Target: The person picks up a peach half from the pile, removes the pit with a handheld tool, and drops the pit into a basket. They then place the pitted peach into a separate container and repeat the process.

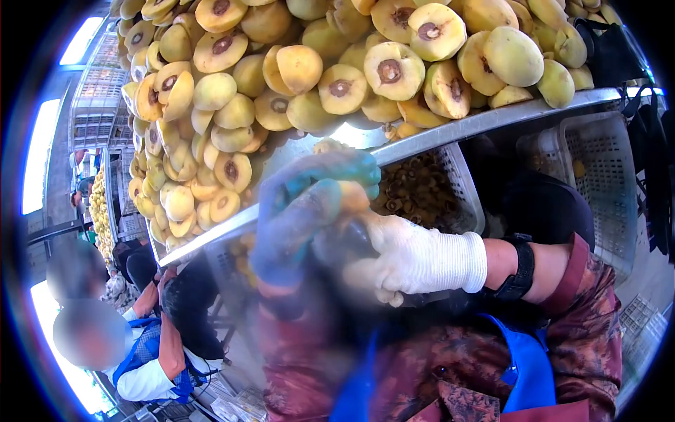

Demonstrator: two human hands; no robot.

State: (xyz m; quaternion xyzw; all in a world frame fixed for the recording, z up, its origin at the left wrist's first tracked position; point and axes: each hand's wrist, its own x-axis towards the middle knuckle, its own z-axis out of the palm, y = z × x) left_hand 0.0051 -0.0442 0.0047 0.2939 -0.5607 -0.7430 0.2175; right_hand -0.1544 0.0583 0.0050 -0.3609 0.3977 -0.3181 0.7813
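Note:
Halved yellow fruits [394, 71] with brown centres are heaped on a metal table [450, 131]. Over the table's near edge, my left hand [309, 200], in a blue-green glove and partly blurred, has its fingers wrapped round a piece of yellow fruit [354, 197]. Close against it on the right is my right hand [394, 257], in a white knitted glove, closed round a dark tool [337, 246] whose shape is smeared. The tool is near the fruit; whether they touch is hidden.
Below the table edge stands a white crate [464, 190] holding brown pieces [418, 186]. Another perforated crate [601, 183] is at the right. A co-worker in a blue vest [151, 352] sits at the lower left. More fruit [102, 218] lies at the far left.

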